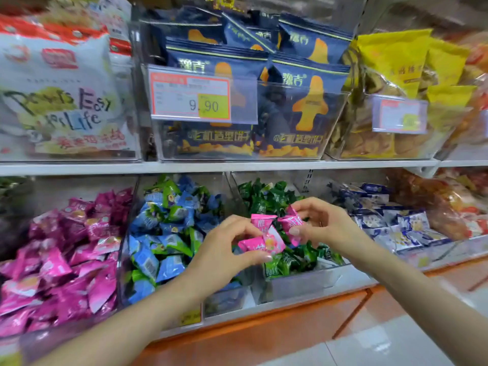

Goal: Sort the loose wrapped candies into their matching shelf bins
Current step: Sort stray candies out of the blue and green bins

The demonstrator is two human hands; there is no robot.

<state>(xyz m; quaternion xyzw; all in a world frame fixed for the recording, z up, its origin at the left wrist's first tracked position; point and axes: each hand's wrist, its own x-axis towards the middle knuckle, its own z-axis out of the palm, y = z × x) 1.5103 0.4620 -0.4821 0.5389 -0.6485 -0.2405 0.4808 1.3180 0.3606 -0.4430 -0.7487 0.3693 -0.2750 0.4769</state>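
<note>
Two hands over green bin (295, 286). My left hand (227, 249) pinches pink candy (264, 241); my right hand (324, 223) pinches second candy (289, 224). Pink bin (79, 331) well left of green bin. Risk: pinch light, slick wrapper slips, candy drops into green bin, missorted.

Both forearms (137, 313) are bare, and the right hand (323, 225) may wear a thin ring (320, 223).
</note>
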